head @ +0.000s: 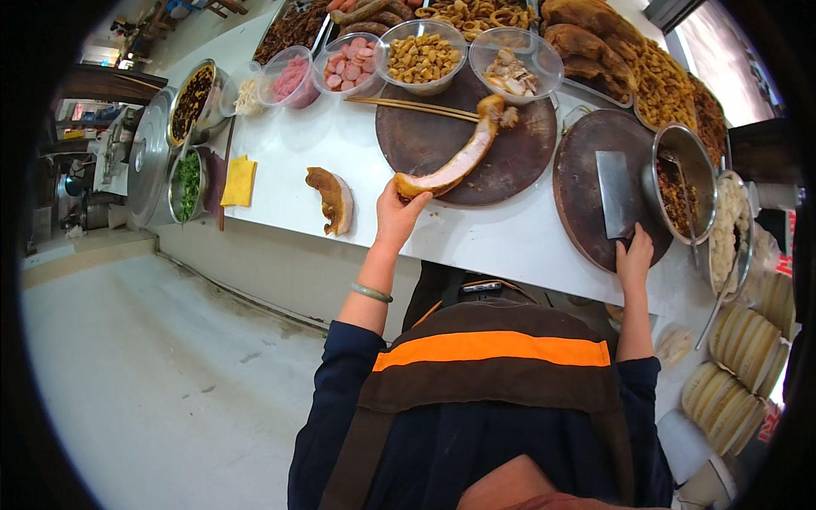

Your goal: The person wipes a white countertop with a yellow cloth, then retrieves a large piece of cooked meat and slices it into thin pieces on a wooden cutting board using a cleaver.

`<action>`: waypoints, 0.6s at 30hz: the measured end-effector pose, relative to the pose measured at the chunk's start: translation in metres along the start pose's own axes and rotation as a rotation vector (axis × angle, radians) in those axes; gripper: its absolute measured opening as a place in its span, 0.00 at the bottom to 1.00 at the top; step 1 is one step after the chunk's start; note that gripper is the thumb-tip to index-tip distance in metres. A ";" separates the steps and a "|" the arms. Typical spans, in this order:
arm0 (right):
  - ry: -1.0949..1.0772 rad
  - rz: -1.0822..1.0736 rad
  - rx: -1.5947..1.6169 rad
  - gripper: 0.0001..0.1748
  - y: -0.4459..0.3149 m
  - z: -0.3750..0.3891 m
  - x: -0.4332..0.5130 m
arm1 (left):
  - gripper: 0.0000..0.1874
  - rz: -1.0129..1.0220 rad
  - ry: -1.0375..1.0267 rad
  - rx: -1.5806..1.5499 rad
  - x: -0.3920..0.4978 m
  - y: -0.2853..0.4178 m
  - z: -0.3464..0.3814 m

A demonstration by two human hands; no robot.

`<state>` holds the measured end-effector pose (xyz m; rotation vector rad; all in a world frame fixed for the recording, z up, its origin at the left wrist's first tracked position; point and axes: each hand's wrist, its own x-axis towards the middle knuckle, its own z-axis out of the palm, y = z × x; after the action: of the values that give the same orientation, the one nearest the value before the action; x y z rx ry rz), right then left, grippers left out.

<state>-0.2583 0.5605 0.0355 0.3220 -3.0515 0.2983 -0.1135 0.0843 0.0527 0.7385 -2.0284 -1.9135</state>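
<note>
My left hand [398, 213] grips the near end of a long curved strip of cooked meat [460, 159], pale on its cut face and golden brown at the skin. The strip lies over a round dark chopping board [408, 143], its far end by a pair of wooden chopsticks [414, 108]. On a second round board [577, 185] to the right rests a cleaver [613, 191] with a broad steel blade. Its handle is in my right hand [635, 255], the blade flat against the wood. A shorter curved piece of meat [333, 199] sits on the white table to the left.
Plastic bowls of diced food [421, 58], sliced sausage [349, 67] and shredded pieces [509, 73] line the far side. A steel bowl with a spoon [682, 191] touches the right board. Left are a yellow cloth [239, 182] and chopped greens [189, 188]. Stacked bowls [723, 408] stand at right.
</note>
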 end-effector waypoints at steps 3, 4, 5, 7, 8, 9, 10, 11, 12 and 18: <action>-0.091 0.116 0.145 0.33 0.007 -0.002 0.001 | 0.26 0.001 0.062 -0.042 -0.007 -0.006 0.014; -0.131 0.195 0.189 0.32 0.008 -0.004 0.001 | 0.29 -0.002 0.049 -0.058 -0.009 -0.009 0.016; -0.096 0.165 0.282 0.32 0.008 -0.006 -0.001 | 0.29 -0.028 0.057 -0.136 -0.009 -0.012 0.020; -0.228 0.241 0.409 0.30 0.006 -0.013 -0.004 | 0.28 -0.007 0.103 -0.164 -0.010 -0.018 0.025; -0.320 0.366 0.684 0.27 0.003 -0.016 -0.009 | 0.27 0.029 0.108 -0.161 -0.010 -0.019 0.027; -0.388 0.479 0.990 0.24 -0.001 -0.019 -0.013 | 0.27 0.036 0.128 -0.150 -0.011 -0.019 0.028; -0.504 0.545 1.165 0.21 -0.003 -0.025 -0.019 | 0.26 0.032 0.147 -0.119 -0.012 -0.019 0.029; -0.622 0.612 1.380 0.19 -0.005 -0.030 -0.026 | 0.25 0.039 0.136 -0.107 -0.013 -0.018 0.029; -0.686 0.609 1.505 0.15 -0.010 -0.033 -0.033 | 0.25 0.071 0.101 -0.158 -0.014 -0.017 0.030; -0.762 0.701 1.510 0.08 -0.032 -0.040 -0.053 | 0.22 0.145 0.092 -0.049 -0.013 -0.010 0.022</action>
<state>-0.1983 0.5489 0.0768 -0.8084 -2.5302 2.9610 -0.1120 0.1093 0.0427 0.6367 -1.9179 -1.8081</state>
